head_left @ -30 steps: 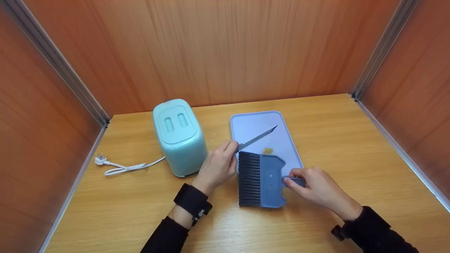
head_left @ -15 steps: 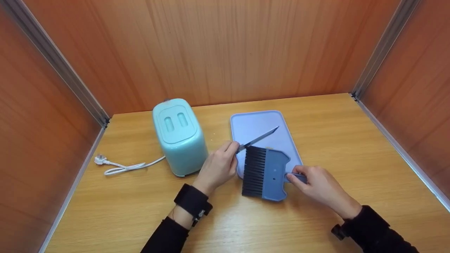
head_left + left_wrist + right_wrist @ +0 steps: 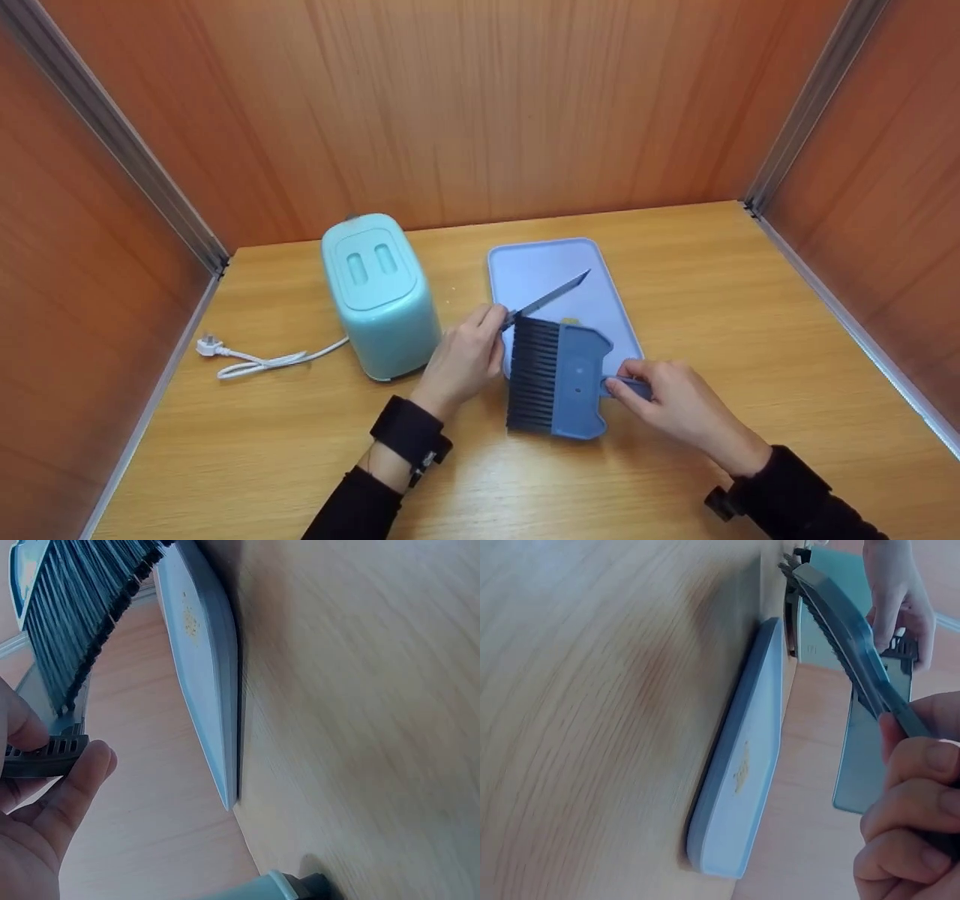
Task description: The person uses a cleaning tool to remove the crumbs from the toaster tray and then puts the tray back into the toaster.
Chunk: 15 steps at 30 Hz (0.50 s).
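Note:
My right hand (image 3: 682,397) grips the handle of a blue hand brush (image 3: 581,382) with dark bristles, tilted above the tray's near end. My left hand (image 3: 469,349) pinches the dark slotted end (image 3: 49,756) of a thin, flat panel (image 3: 555,292). Edge-on in the head view, this panel looks like a blade; the right wrist view shows its broad bluish-grey face (image 3: 862,757). I cannot tell its exact kind. Both things are held over a lilac tray (image 3: 525,259). Yellow-brown crumbs (image 3: 742,769) lie on the tray, partly hidden by the brush in the head view.
A mint-green toaster (image 3: 390,322) with a lid stands left of the tray, near the left hand. Its white cord and plug (image 3: 210,346) lie on the wooden table (image 3: 285,450). Wood-grain panels (image 3: 480,112) enclose the back and sides.
The brush moved slightly up and right, covering most of the crumbs in the head view, then came back down and left. The left hand and its panel have barely moved.

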Each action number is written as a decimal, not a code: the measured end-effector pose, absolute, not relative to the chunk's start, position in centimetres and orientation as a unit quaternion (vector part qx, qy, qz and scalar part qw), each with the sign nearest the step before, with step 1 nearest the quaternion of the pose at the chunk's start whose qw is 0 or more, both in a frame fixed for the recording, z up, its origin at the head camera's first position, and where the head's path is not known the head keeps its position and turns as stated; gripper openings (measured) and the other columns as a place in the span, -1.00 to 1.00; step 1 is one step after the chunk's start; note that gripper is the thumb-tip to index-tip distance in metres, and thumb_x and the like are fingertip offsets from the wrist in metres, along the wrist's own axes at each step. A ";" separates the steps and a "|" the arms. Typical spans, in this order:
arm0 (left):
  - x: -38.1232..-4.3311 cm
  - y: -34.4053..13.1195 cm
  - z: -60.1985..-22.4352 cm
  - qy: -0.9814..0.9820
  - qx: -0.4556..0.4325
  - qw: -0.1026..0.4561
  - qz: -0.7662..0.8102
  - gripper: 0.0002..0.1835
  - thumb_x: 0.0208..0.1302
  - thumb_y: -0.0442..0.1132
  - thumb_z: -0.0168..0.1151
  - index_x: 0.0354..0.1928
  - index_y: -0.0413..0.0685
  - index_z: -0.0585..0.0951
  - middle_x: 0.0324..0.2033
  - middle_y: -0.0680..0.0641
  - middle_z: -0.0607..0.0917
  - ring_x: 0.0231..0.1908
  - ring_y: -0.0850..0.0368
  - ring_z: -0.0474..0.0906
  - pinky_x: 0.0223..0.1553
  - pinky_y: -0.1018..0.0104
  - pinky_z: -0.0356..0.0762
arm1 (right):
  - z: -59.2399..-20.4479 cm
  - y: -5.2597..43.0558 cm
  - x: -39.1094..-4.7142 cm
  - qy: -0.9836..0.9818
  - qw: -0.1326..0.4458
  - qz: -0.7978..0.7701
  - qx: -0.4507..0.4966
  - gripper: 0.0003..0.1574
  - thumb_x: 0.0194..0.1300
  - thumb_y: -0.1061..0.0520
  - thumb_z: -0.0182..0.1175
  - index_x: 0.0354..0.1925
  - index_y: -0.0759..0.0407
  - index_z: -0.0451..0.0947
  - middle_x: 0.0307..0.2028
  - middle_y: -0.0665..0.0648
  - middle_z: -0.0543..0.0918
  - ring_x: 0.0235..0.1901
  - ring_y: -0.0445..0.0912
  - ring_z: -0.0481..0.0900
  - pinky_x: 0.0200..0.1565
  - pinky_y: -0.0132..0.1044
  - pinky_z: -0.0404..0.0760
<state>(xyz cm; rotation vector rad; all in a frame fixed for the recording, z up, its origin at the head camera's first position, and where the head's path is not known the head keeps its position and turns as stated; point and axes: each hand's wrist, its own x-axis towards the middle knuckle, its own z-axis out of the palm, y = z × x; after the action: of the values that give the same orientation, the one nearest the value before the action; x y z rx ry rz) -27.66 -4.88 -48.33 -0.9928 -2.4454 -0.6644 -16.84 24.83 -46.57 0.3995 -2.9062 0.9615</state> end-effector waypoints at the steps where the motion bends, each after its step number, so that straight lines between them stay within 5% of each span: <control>1: -27.6 -4.9 -48.4 -0.879 -0.358 0.207 -0.239 -0.75 0.39 -0.47 0.16 0.05 -0.12 0.56 -0.17 -0.08 0.70 -0.31 0.05 0.68 -0.32 0.20 0.79 | -46.6 24.6 -16.8 -0.940 0.020 0.314 0.133 -0.68 0.55 -0.11 0.30 -0.32 0.02 0.69 -0.56 -0.15 0.53 -0.57 -0.33 0.41 -0.50 -0.46 0.34; 15: -27.4 -4.9 -48.0 -0.877 -0.368 0.190 -0.245 -0.76 0.45 -0.46 0.14 0.09 -0.12 0.55 -0.17 -0.08 0.69 -0.29 0.05 0.68 -0.27 0.21 0.79 | -46.5 24.3 -17.2 -0.945 -0.002 0.312 0.102 -0.68 0.56 -0.12 0.29 -0.23 0.06 0.72 -0.55 -0.11 0.51 -0.53 -0.25 0.43 -0.47 -0.43 0.33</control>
<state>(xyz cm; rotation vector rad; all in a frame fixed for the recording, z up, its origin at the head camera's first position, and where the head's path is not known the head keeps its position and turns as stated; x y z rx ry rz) -27.36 -4.87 -48.01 -1.0337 -2.4648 -0.6875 -17.24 24.26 -46.50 0.3198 -2.9709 0.9807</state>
